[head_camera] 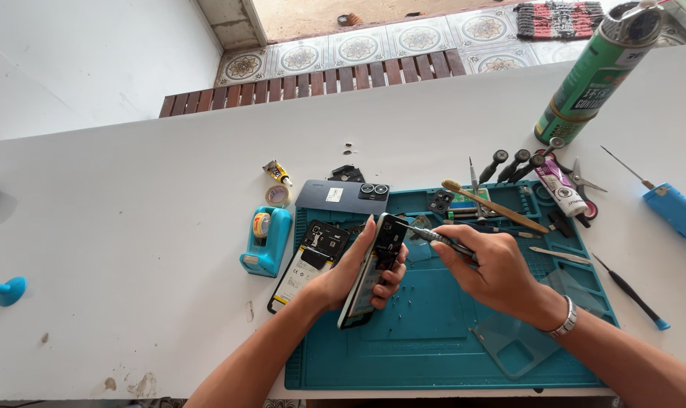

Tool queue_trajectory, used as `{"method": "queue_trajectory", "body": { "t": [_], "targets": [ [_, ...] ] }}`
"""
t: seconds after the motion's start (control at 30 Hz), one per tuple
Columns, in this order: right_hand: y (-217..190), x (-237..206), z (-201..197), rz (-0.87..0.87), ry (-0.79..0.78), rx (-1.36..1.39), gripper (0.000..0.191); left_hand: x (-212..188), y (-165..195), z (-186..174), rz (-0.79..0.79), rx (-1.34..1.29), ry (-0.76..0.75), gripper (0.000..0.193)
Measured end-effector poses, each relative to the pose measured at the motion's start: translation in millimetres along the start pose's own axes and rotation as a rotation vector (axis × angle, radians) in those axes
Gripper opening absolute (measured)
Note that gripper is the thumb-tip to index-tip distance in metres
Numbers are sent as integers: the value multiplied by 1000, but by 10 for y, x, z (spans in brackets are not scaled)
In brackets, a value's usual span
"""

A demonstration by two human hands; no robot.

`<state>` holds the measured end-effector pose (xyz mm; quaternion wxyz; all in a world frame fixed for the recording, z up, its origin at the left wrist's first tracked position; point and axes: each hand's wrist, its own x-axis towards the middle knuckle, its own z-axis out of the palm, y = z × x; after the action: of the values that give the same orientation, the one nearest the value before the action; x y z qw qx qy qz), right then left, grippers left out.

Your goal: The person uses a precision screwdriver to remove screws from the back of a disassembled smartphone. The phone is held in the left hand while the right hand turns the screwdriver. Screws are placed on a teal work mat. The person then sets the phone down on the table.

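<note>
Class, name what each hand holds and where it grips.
Left hand grips an opened phone by its long edges; right hand holds a screwdriver by its handle.

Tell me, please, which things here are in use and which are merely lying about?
In use: left hand holding opened phone; right hand holding screwdriver; teal mat.

Lying about: tape dispenser, second opened phone, back cover, toothbrush, spray can.

My white desk [131, 227] carries a teal work mat [433, 340] at front centre. Left of the mat stand a teal tape dispenser [266, 242] and a small blue knob [7, 290]. At far right lie a green spray can [596, 75], a blue-handled tool [671, 208] and a thin screwdriver [631, 292]. Beyond the mat rest a glue tube [278, 172] and a tape roll [277, 196].
</note>
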<state>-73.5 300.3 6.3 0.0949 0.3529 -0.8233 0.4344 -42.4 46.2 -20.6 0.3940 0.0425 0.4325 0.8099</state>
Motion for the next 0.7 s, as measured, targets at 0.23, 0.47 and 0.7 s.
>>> {"method": "queue_trajectory", "body": {
  "t": [0.23,0.47,0.7],
  "targets": [
    [56,37,8,87,-20,-5,18,-4,-28,-13,25,133,34,80],
    [-108,45,-20,-69,70,-7,36,-13,-38,-35,2,109,14,79],
    [-158,52,-70,30,-8,-87,56,15,-23,-33,-10,54,17,78]
  ]
}}
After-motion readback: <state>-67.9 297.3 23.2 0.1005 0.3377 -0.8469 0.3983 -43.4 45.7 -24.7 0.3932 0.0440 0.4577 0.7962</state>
